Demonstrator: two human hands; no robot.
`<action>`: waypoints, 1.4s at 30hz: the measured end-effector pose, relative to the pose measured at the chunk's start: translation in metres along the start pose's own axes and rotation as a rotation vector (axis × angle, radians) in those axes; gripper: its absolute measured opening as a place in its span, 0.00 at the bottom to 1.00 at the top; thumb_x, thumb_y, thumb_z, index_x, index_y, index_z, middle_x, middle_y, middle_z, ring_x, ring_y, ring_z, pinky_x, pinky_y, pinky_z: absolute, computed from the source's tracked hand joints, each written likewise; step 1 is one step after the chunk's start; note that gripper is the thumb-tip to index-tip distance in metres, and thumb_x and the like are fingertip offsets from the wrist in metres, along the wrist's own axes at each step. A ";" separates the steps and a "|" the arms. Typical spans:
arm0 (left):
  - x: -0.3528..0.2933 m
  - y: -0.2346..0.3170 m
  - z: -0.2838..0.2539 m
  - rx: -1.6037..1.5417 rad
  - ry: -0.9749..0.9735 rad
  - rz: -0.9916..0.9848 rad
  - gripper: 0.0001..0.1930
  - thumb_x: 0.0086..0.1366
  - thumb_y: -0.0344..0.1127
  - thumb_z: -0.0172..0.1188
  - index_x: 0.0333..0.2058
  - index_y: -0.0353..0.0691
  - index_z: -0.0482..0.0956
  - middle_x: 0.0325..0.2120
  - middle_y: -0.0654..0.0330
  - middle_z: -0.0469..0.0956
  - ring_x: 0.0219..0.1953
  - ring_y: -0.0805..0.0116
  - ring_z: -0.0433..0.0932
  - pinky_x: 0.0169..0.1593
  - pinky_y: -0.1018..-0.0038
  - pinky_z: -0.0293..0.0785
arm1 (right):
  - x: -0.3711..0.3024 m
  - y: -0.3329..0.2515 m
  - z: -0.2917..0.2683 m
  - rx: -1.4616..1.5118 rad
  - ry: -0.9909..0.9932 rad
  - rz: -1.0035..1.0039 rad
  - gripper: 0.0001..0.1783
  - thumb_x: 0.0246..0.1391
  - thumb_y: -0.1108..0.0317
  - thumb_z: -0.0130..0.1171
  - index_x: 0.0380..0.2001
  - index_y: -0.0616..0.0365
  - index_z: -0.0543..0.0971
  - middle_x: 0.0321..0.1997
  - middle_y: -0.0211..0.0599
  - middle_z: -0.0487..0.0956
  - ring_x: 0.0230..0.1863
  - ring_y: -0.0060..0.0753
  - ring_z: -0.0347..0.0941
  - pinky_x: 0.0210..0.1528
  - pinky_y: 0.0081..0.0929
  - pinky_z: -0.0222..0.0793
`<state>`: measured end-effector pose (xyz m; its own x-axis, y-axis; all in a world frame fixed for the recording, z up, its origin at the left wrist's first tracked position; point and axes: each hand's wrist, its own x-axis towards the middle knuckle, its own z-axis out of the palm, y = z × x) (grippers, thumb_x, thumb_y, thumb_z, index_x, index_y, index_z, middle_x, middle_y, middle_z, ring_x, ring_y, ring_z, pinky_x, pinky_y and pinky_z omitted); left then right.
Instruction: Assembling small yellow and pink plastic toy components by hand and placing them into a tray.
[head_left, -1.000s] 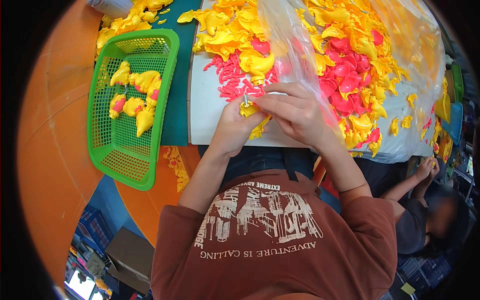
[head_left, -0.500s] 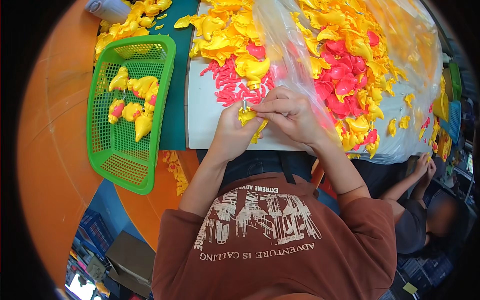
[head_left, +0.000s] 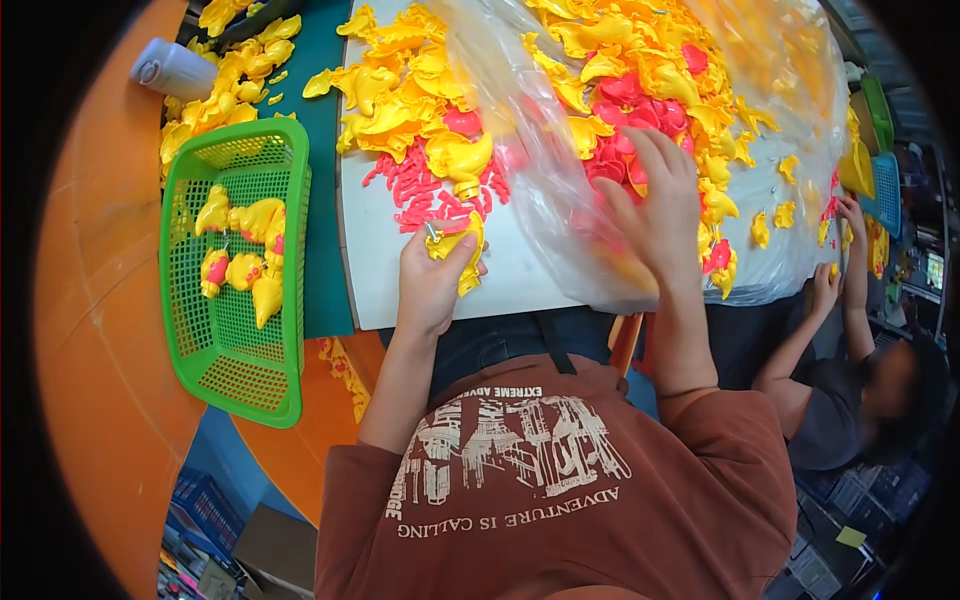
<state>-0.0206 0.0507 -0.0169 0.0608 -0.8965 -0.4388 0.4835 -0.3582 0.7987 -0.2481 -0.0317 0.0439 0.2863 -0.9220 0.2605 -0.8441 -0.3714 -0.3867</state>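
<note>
Heaps of yellow and red toy parts cover the white counter, partly under a clear plastic bag. Left sits a green basket with finished ducks. The right hand, fingers spread, presses into the bag. The left hand grips a yellow piece near the counter's edge, seemingly mid-assembly, needing a mating part.

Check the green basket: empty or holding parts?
Partly filled. The green basket holds a few yellow toy pieces in its upper half; the lower mesh floor is bare.
</note>
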 end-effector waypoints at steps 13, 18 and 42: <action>0.000 0.001 -0.001 -0.045 -0.012 0.005 0.10 0.61 0.27 0.58 0.40 0.36 0.68 0.29 0.54 0.77 0.24 0.72 0.76 0.28 0.79 0.73 | 0.019 0.028 0.041 -0.178 -0.038 -0.129 0.32 0.40 0.76 0.61 0.54 0.55 0.69 0.47 0.43 0.76 0.53 0.49 0.67 0.56 0.40 0.62; 0.000 0.004 -0.001 -0.057 -0.004 -0.001 0.10 0.61 0.27 0.58 0.40 0.36 0.68 0.30 0.54 0.77 0.24 0.72 0.76 0.28 0.79 0.73 | 0.026 0.023 0.039 0.042 -0.111 -0.040 0.33 0.42 0.81 0.55 0.56 0.50 0.69 0.45 0.46 0.76 0.50 0.48 0.69 0.53 0.36 0.66; -0.002 0.003 -0.024 -0.128 0.023 0.056 0.10 0.61 0.26 0.56 0.41 0.36 0.68 0.31 0.57 0.76 0.26 0.70 0.76 0.29 0.77 0.74 | 0.094 -0.053 0.093 0.572 -0.096 -0.224 0.22 0.46 0.68 0.63 0.47 0.58 0.76 0.42 0.39 0.80 0.43 0.30 0.76 0.48 0.27 0.70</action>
<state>0.0012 0.0572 -0.0237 0.1098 -0.9075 -0.4055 0.5858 -0.2705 0.7640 -0.1339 -0.1085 0.0062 0.4903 -0.8105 0.3204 -0.3894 -0.5326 -0.7515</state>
